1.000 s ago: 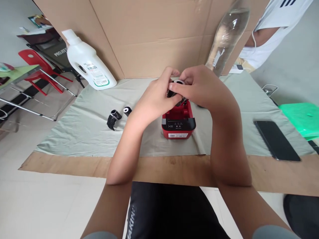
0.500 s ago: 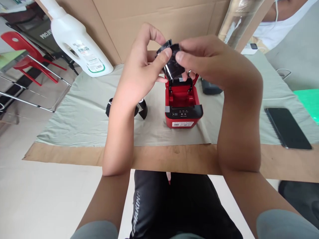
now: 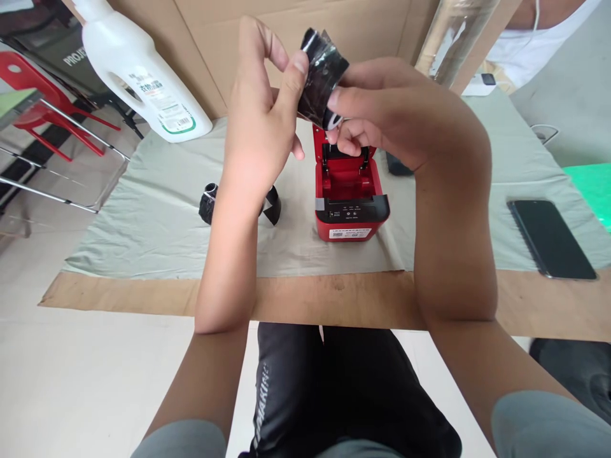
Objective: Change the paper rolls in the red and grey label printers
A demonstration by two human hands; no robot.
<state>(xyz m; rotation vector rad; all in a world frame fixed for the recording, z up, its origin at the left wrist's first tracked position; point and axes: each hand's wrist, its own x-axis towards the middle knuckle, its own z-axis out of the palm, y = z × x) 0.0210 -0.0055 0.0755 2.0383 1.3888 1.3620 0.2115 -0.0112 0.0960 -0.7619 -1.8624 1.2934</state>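
A roll of glossy black ribbon is held up above the table, with the white end of its core showing at the lower right. My left hand pinches the ribbon's left edge between thumb and fingers. On the other side, my right hand grips the roll near its core end. Behind and below the hands stands a small red label printer with its lid raised and its red inner bay exposed. Partly hidden by my left forearm, another black roll lies on the cloth, with a loose black strip beside it.
A white detergent bottle stands at the back left before a cardboard panel. To the right lies a black phone. A dark object sits behind the printer. Another person's arm shows at the upper right.
Both hands have lifted slightly, and the black ribbon roll has tilted so that its white core end shows. A broader stretch of ribbon is now visible between the hands.
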